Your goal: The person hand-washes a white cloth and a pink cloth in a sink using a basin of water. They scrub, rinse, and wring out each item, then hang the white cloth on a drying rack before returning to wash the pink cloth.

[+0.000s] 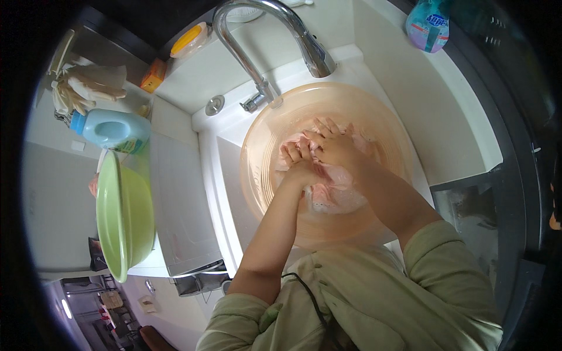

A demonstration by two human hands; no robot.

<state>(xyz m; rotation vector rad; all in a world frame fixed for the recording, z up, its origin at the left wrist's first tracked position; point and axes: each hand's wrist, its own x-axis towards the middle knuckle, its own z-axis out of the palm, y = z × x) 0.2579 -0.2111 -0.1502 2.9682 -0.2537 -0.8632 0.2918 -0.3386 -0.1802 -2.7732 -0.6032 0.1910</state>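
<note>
In a translucent peach-coloured plastic basin (268, 193), a wet pink cloth (327, 193) lies in sudsy water. My left hand (303, 169) presses down on the cloth near its left side, fingers spread. Just to the right and a little farther away, my right hand (336, 147) rests flat on the same cloth, its fingers also apart. Parts of the cloth are hidden beneath both hands.
The basin sits over a white sink (232, 175), below a chrome gooseneck faucet (316, 57). At left are a green plastic basin (136, 215), a blue detergent bottle (116, 128) and pale rubber gloves (90, 87). A soap bottle (428, 26) stands on the right ledge.
</note>
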